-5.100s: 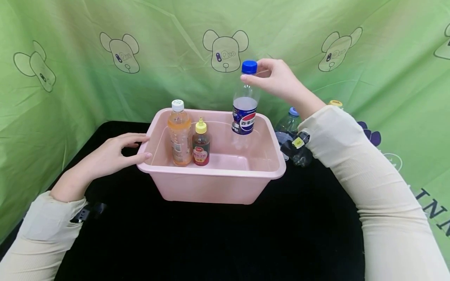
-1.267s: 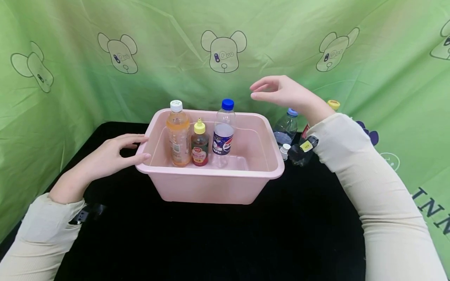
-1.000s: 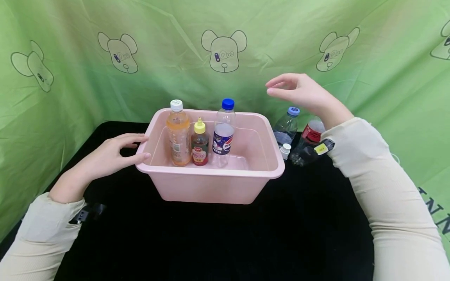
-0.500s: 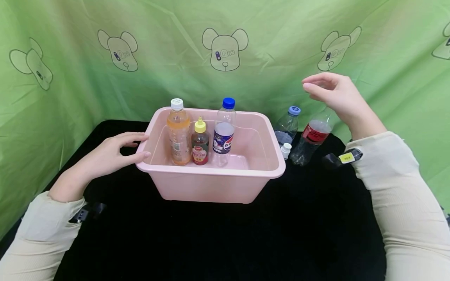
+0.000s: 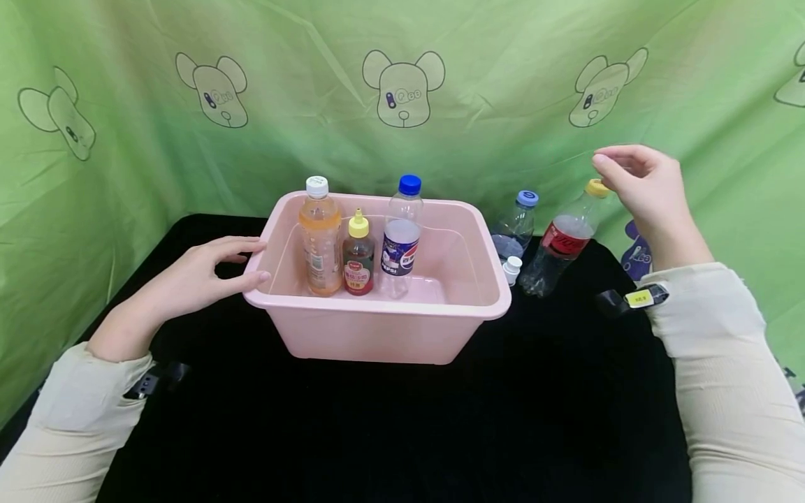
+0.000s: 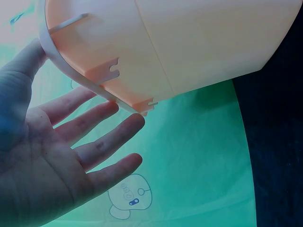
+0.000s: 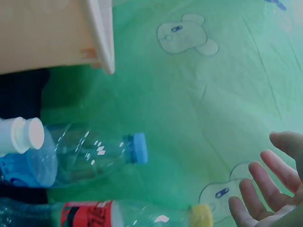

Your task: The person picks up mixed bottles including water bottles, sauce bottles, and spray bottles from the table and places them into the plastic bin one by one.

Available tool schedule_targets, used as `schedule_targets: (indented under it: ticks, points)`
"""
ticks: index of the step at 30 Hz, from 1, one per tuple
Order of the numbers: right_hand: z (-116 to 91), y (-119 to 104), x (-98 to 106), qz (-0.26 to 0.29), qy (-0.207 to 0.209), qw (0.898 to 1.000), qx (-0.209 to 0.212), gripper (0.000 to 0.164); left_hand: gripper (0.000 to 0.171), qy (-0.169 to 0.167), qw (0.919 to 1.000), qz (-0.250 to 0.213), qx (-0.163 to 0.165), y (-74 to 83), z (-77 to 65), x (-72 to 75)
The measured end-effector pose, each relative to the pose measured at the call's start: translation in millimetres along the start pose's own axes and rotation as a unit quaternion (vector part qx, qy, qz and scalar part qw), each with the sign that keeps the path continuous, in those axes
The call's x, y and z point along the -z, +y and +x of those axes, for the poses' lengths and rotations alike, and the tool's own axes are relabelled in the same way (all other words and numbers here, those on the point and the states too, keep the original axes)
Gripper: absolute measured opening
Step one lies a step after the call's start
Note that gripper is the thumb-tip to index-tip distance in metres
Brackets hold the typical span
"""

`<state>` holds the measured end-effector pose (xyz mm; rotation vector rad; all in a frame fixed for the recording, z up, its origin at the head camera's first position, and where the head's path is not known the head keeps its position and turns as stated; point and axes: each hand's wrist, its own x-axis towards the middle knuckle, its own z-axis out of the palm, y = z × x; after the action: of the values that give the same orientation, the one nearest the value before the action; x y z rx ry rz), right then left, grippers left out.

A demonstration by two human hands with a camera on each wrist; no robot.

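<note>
Pink plastic forms the tub, which sits on the black worktop. At the tub's left end, the left grip, a bare hand, is wide open, fingers extended and touching the rim without clasping it. Inside the tub, toward that end, stand an orange bottle with a white cap, a squeeze bottle with a yellow nozzle, and a blue-labelled bottle. Outside the tub's right end are a clear bottle, a small white bottle and a red-labelled bottle. Farther right of the tub, the right grip hovers near the red-labelled bottle's yellow cap, fingers parted and loosely bent, holding nothing. Behind the tub hangs a green curtain.
</note>
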<state>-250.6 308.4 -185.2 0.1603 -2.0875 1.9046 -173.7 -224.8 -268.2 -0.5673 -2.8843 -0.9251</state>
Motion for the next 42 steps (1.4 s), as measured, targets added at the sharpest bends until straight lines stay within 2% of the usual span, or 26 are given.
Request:
schedule_targets:
  ticks: [3, 9, 13, 18, 23, 28, 35, 39, 42]
  points:
    - [-1, 6, 5, 0.006, 0.030, 1.000, 0.000, 0.012, 0.055, 0.001, 1.0000, -0.001, 0.002, 0.3, -0.4, 0.2]
    - [-2, 20, 14, -0.023, 0.090, 0.996, -0.017, 0.016, 0.055, -0.001, 1.0000, 0.000, 0.003, 0.2, -0.1, 0.0]
    - [-1, 31, 19, -0.059, 0.118, 0.991, -0.036, 0.021, 0.055, -0.003, 1.0000, 0.003, -0.001, 0.1, -0.6, 0.0]
    - [0, 44, 20, -0.077, 0.146, 0.985, -0.059, 0.024, 0.055, -0.004, 1.0000, 0.002, 0.000, 0.1, -1.1, 0.0]
    - [-1, 54, 18, -0.091, 0.158, 0.980, -0.074, 0.029, 0.056, -0.003, 1.0000, 0.002, 0.001, -0.9, -0.8, -0.5]
    - [-1, 63, 15, -0.104, 0.161, 0.978, -0.080, 0.027, 0.056, -0.002, 1.0000, -0.002, 0.001, -0.4, -1.0, -0.5]
    - [2, 72, 13, -0.167, 0.163, 0.967, -0.100, 0.027, 0.056, -0.005, 1.0000, -0.002, 0.004, 0.3, -0.7, -0.7]
    - [5, 76, 14, -0.171, 0.160, 0.966, -0.107, 0.035, 0.056, -0.005, 1.0000, -0.002, 0.006, -0.2, -0.6, -0.8]
    - [6, 77, 13, -0.176, 0.154, 0.966, -0.107, 0.051, 0.056, -0.005, 1.0000, -0.002, 0.006, -0.1, -0.8, -0.7]
